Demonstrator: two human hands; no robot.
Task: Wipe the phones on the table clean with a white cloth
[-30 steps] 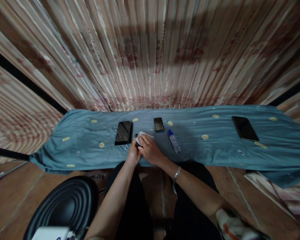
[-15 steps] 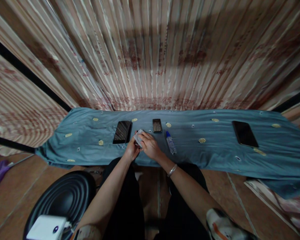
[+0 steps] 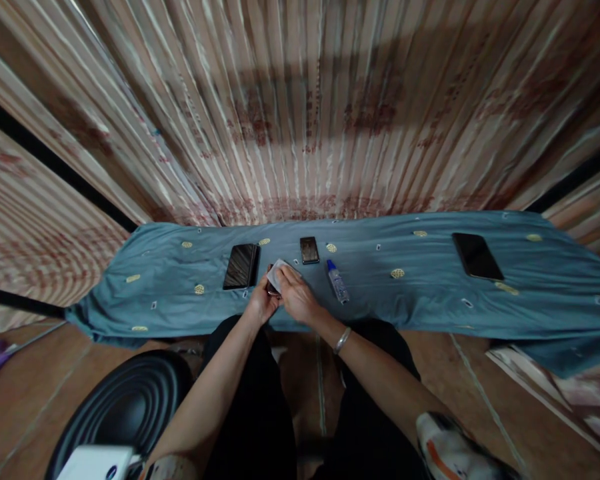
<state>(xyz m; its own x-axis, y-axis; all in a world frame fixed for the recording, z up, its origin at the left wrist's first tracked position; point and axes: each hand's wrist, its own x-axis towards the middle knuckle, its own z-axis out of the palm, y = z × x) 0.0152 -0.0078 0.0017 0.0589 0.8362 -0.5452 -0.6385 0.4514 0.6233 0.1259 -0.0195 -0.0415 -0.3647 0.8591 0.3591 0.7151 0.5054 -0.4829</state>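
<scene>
My left hand (image 3: 261, 303) grips a small dark device (image 3: 271, 288) at the near edge of the blue cloth (image 3: 405, 293). My right hand (image 3: 296, 299) presses a white wipe (image 3: 278, 275) onto that device, fingers curled over it. A large black phone (image 3: 241, 265) lies just left of my hands. A smaller phone (image 3: 309, 250) rests beyond them. A small bottle with a blue cap (image 3: 337, 281) lies on its side to the right of my right hand.
Another black phone (image 3: 477, 256) sits far right on the cloth. A striped curtain (image 3: 300, 120) hangs behind the table. A round black stool (image 3: 120, 407) stands at lower left with a white box (image 3: 97, 463) near it. A shoe (image 3: 455, 450) shows at lower right.
Both hands stay together on the small device and the wipe, shifting only slightly. The camera view has drifted a little; the phones and the bottle have not moved on the cloth.
</scene>
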